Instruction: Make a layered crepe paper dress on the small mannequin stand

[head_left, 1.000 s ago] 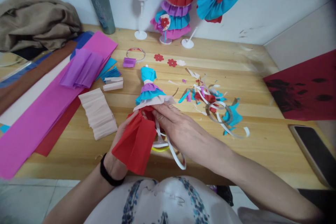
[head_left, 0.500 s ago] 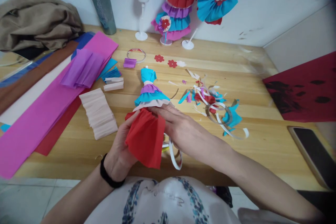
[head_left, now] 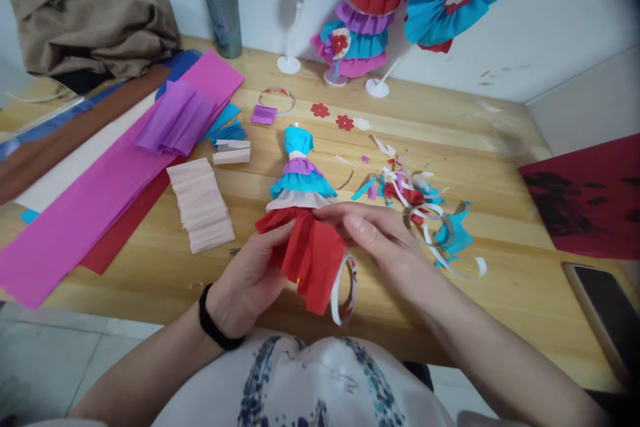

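Note:
A strip of red crepe paper (head_left: 315, 260) hangs in loose folds at the hem of a small paper dress (head_left: 303, 183) with blue, purple and white ruffles. My left hand (head_left: 255, 273), a black band on its wrist, is closed on the red paper's left side, thumb on top. From the right, my right hand (head_left: 385, 233) pinches the paper's upper edge just below the white ruffle; its fingertips are partly hidden. A roll of tape (head_left: 345, 290) lies beside the red paper's lower right, partly covered by it.
Crepe paper sheets (head_left: 120, 177) and a pleated pale strip (head_left: 200, 207) lie to the left. Paper scraps (head_left: 420, 200) are scattered at right, with a phone (head_left: 600, 313) beyond. Finished paper dresses (head_left: 363, 27) and a grey-green bottle (head_left: 220, 7) stand along the wall.
The view has shifted, so the tabletop appears farther right. My right hand has drawn back rightward along the red paper, which now shows more folds. My left hand keeps its hold.

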The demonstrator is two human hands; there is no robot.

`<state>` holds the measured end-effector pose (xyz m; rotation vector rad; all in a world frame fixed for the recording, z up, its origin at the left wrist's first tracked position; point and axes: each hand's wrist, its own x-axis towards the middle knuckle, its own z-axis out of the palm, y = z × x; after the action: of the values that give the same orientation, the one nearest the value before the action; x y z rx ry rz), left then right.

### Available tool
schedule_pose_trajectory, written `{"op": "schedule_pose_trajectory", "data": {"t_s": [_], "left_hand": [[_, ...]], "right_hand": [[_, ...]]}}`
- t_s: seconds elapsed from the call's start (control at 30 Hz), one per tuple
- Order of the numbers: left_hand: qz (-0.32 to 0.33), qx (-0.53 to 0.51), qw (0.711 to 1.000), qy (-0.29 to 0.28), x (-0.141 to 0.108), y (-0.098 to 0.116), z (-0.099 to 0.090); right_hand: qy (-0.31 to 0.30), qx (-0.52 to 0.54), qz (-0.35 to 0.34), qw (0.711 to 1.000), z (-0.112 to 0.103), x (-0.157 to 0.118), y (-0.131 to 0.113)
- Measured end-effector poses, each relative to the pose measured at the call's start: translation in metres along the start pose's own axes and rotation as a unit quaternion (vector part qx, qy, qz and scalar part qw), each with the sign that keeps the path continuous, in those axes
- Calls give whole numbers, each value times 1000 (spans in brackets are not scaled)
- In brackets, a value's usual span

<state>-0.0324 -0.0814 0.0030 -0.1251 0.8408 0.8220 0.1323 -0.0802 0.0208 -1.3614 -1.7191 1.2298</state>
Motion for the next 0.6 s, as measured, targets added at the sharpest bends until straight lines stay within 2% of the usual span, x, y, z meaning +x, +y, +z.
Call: {"op": "schedule_pose_trajectory", "data": {"t_s": [0.13, 0.27, 0.33, 0.43, 0.6], "left_hand": [[5, 7, 999, -34, -1, -2, -10], [18, -13, 997, -75, -4, 0, -12], [23, -28, 997, -61, -5, 3, -8], [14, -42, 999, -4, -4, 5, -2], [-1, -24, 998, 54, -3, 4, -1]], "right_hand": [[18, 20, 54, 998, 8, 3, 5], [45, 17, 53, 997, 10, 5, 8], [47, 18, 54, 997, 8, 6, 7], [50, 26, 61, 997, 4, 8, 3], [46, 64, 76, 994, 2, 9, 3]]}}
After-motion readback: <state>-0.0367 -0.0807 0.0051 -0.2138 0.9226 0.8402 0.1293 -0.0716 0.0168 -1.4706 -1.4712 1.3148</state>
